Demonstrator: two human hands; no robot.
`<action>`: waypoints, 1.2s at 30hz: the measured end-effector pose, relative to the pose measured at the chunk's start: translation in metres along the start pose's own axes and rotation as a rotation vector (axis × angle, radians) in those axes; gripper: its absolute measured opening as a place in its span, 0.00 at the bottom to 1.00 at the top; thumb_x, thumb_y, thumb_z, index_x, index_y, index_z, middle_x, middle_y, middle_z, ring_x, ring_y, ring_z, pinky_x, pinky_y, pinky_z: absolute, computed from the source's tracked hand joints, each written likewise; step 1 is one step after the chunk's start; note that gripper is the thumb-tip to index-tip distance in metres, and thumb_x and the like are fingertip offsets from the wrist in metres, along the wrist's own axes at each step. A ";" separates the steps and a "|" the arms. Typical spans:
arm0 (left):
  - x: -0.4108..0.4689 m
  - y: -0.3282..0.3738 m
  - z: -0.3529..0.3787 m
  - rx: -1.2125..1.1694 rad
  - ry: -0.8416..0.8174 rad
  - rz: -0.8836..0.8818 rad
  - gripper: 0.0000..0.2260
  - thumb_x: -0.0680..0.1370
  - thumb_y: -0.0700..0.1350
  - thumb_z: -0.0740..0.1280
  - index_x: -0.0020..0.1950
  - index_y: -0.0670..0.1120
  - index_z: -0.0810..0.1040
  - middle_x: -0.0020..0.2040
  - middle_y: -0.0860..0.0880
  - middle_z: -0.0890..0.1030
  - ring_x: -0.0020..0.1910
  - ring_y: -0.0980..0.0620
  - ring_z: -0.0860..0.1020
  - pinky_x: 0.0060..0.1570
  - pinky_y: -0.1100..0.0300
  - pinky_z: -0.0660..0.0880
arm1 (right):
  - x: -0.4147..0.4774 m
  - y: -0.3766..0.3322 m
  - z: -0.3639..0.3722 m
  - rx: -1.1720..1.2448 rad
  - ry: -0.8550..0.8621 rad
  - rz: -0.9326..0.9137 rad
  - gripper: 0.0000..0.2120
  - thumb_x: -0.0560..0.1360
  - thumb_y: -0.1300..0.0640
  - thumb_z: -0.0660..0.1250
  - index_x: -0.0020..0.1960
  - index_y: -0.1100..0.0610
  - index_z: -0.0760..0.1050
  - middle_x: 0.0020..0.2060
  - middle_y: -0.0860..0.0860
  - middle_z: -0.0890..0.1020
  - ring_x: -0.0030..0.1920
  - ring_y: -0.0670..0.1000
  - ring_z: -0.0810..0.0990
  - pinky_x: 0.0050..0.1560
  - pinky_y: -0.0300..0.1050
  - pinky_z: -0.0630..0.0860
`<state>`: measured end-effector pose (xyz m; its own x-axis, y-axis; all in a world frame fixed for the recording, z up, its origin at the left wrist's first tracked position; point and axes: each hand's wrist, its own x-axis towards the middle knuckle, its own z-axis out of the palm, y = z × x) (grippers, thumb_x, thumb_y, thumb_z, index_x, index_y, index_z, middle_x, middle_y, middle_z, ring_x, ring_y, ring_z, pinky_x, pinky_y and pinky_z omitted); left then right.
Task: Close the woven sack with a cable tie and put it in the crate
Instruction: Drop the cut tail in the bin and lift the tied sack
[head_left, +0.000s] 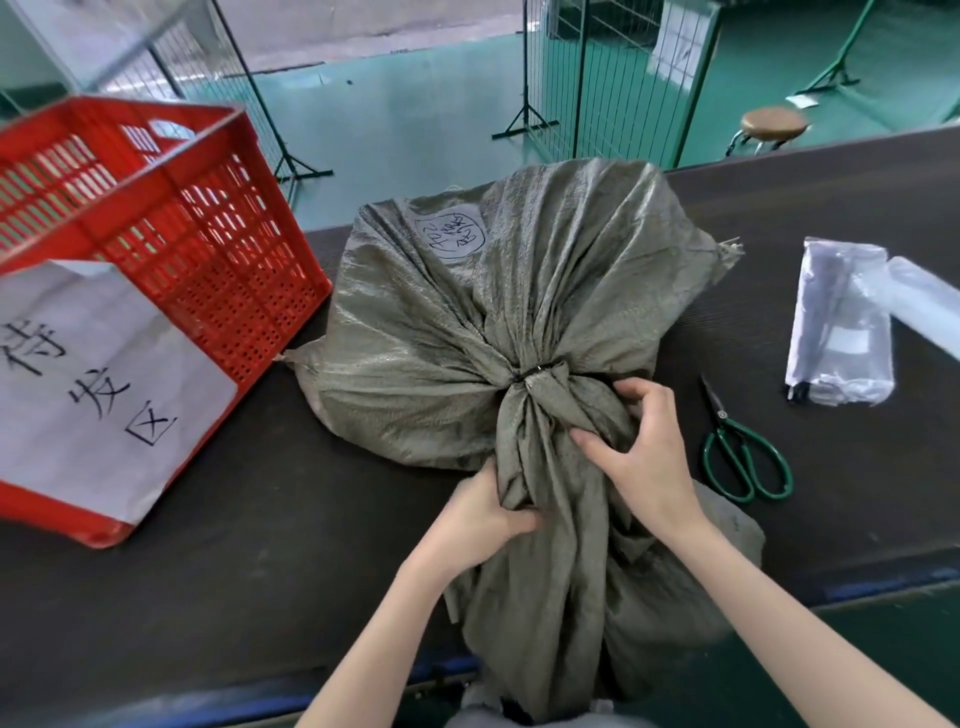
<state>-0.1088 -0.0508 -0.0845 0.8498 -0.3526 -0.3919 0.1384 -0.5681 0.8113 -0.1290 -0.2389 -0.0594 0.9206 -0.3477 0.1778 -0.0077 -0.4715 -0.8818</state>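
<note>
Your left hand (485, 512) and right hand (641, 457) both grip the sack (457, 322) neck below the cable tie (535, 373); sack lies lengthwise away from you on the table (208, 571), crate (156, 249) left, nearer your left hand.

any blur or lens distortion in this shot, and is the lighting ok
Head view: wide-angle bending curves the table edge and splays the red crate; soft, even light, no hard shadows; the far fencing and plastic bag look blurry; mild sheen on the woven sack.
</note>
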 end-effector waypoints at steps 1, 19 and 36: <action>-0.003 0.003 -0.007 0.060 0.041 0.031 0.26 0.66 0.47 0.73 0.63 0.48 0.71 0.58 0.51 0.81 0.59 0.53 0.78 0.60 0.57 0.74 | -0.001 0.001 -0.001 0.007 0.002 -0.003 0.29 0.65 0.56 0.77 0.61 0.58 0.67 0.55 0.50 0.68 0.54 0.42 0.69 0.55 0.21 0.63; 0.057 0.058 -0.147 0.864 0.863 0.114 0.34 0.67 0.58 0.69 0.68 0.45 0.66 0.68 0.43 0.66 0.67 0.39 0.65 0.63 0.38 0.61 | 0.071 -0.017 -0.011 0.072 0.279 0.024 0.31 0.72 0.48 0.69 0.68 0.57 0.62 0.68 0.55 0.64 0.70 0.52 0.61 0.71 0.49 0.59; 0.102 -0.020 -0.198 -0.054 0.368 -0.150 0.31 0.59 0.56 0.80 0.58 0.50 0.75 0.51 0.54 0.84 0.51 0.58 0.81 0.57 0.56 0.77 | 0.105 0.012 -0.003 0.793 -0.098 0.515 0.30 0.71 0.52 0.68 0.71 0.43 0.63 0.57 0.47 0.82 0.55 0.48 0.82 0.50 0.48 0.77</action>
<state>0.0759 0.0714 -0.0547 0.9421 0.0266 -0.3343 0.2932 -0.5494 0.7824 -0.0336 -0.2836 -0.0496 0.9068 -0.2729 -0.3213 -0.1877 0.4212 -0.8873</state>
